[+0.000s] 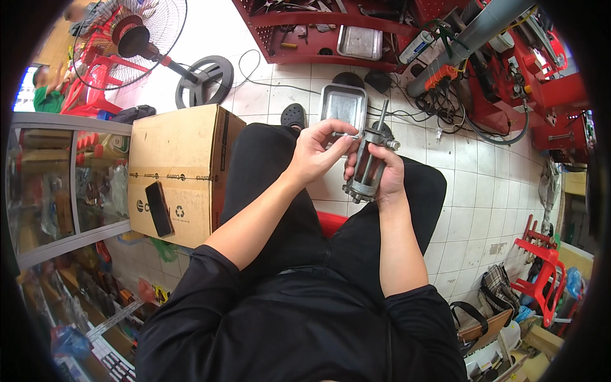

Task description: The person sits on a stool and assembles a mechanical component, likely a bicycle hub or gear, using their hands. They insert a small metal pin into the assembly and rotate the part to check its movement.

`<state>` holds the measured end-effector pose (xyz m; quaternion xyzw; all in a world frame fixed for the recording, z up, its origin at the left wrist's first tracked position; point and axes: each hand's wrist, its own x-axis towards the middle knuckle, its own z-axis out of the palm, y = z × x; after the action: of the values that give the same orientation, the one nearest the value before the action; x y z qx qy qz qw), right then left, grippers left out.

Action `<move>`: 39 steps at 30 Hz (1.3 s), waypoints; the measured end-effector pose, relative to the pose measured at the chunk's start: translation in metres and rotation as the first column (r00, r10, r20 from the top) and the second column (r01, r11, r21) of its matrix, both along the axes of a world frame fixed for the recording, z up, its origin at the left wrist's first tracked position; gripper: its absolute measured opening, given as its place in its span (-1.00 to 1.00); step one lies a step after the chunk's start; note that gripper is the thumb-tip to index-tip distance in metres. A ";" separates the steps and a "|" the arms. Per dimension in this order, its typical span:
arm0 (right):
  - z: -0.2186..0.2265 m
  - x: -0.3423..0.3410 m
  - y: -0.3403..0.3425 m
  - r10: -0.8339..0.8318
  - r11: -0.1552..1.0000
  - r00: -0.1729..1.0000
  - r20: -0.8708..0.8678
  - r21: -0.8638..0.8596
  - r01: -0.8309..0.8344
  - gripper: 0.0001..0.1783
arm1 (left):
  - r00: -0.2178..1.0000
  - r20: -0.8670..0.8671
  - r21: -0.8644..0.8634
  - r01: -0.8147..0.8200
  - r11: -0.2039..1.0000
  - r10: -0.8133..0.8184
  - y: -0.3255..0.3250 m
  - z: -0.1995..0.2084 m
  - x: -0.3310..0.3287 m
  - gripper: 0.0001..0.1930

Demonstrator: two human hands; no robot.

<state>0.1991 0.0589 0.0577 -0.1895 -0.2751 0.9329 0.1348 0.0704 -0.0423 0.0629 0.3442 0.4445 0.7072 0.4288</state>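
Note:
Above my lap, my right hand (389,170) grips a tie-rod cylinder (364,186), a grey metal body with long side rods and end plates. Its thin piston rod (382,114) points up and away from me. My left hand (323,150) is closed, thumb and forefinger pinching a slim silver metal piece (347,135) against the left side of the cylinder's upper end. Fingers partly cover that piece, so its exact kind cannot be made out. Just beyond the hands, a shallow metal tray (345,102) lies on the tiled floor.
To my left stands a cardboard box (172,143) with a dark phone (159,209) on it, beside a glass-fronted cabinet (70,184). A fan (143,44) stands beyond. Red shelving (273,38) with tools is ahead; cables (420,114) and red machinery (547,95) lie right. Another person (48,95) appears far left.

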 end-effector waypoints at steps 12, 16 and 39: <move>0.000 0.001 0.000 0.025 0.999 0.999 0.035 0.032 -0.026 -0.73 | 0.949 -0.291 -0.071 -0.145 0.987 0.119 0.000 -0.011 -0.008 -0.83; 0.000 0.002 0.002 0.024 0.998 0.998 0.062 0.061 -0.028 -0.72 | 0.913 -0.402 -0.140 -0.135 0.981 0.068 -0.002 -0.007 -0.015 -0.83; -0.008 -0.065 0.070 -0.338 0.802 0.934 0.120 0.556 0.219 -0.89 | 0.970 -0.225 -0.160 -0.133 0.978 0.096 0.075 -0.009 -0.057 -0.76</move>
<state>0.1343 0.1290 0.0493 -0.2816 -0.5053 0.7631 0.2882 0.0130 0.0330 0.0540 0.3539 0.5676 0.6478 0.3646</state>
